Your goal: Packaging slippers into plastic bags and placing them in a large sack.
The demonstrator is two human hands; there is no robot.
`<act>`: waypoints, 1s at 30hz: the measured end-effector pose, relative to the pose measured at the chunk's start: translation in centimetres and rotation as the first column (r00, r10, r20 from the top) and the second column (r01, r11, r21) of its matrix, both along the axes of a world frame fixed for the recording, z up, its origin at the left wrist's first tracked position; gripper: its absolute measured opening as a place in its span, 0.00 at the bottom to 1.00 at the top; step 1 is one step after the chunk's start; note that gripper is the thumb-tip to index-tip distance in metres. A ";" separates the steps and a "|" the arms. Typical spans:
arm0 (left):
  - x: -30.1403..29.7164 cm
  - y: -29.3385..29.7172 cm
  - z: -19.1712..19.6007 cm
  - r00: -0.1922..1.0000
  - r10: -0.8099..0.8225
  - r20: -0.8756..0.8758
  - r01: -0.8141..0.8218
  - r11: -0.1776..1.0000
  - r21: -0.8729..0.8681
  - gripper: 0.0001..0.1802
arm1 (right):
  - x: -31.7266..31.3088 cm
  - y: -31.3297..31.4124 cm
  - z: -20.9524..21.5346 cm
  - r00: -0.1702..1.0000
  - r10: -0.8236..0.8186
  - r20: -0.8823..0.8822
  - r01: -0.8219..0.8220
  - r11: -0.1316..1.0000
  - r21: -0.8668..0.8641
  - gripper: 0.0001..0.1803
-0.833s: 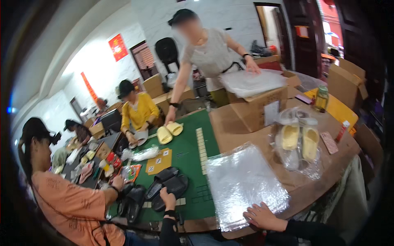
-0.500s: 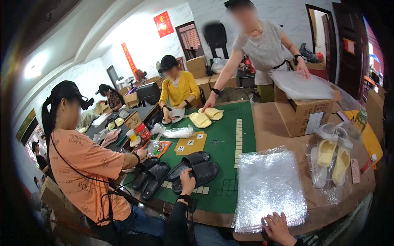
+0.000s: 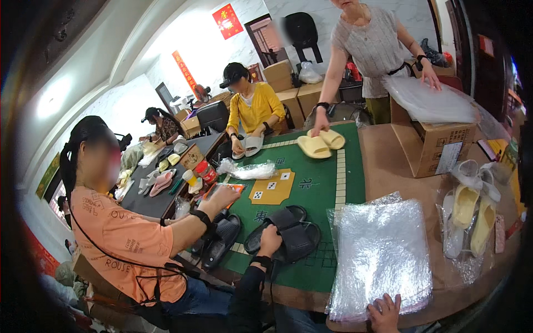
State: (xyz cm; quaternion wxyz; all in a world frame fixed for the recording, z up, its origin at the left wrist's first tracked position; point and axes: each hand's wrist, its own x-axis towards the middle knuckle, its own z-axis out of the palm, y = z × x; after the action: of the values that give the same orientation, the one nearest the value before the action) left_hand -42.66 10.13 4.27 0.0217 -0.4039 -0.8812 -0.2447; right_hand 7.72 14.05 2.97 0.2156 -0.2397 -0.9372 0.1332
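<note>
A pair of black slippers [image 3: 300,242] lies side by side on the near part of the green mat [image 3: 286,194]. My left hand [image 3: 270,242] is closed on the nearer-left slipper by its strap; part of the fingers is hidden. To the right, a stack of clear plastic bags [image 3: 383,250] lies flat at the table's near edge. My right hand [image 3: 384,313] rests on the stack's lower edge, fingers spread. Left of my slippers is another black pair [image 3: 222,241], beside a co-worker in an orange shirt [image 3: 130,233].
A standing co-worker touches yellow slippers [image 3: 321,143] across the mat. Another in yellow [image 3: 256,108] handles grey slippers [image 3: 254,145]. Bagged cream slippers [image 3: 472,213], a phone [image 3: 499,230] and a cardboard box [image 3: 436,147] are on the right. A red-lidded jar [image 3: 207,173] stands left.
The black slippers have shifted slightly right with my left hand. Across the mat, the yellow slippers have slid right under the co-worker's hand. The orange-shirted co-worker's hand has risen. My view has shifted.
</note>
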 end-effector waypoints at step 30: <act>35.2 4.9 8.3 0.326 -0.265 0.908 -0.022 0.958 0.287 0.08 | 0.8 -2.3 1.9 0.917 0.050 0.395 0.165 0.856 -0.491 0.31</act>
State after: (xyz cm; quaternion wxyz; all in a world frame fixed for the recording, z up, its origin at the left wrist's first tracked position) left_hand -7.47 15.02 12.53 -0.4580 -0.2478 -0.6607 -0.5407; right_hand 8.54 11.76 4.88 -0.0451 -0.3388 -0.8833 0.3210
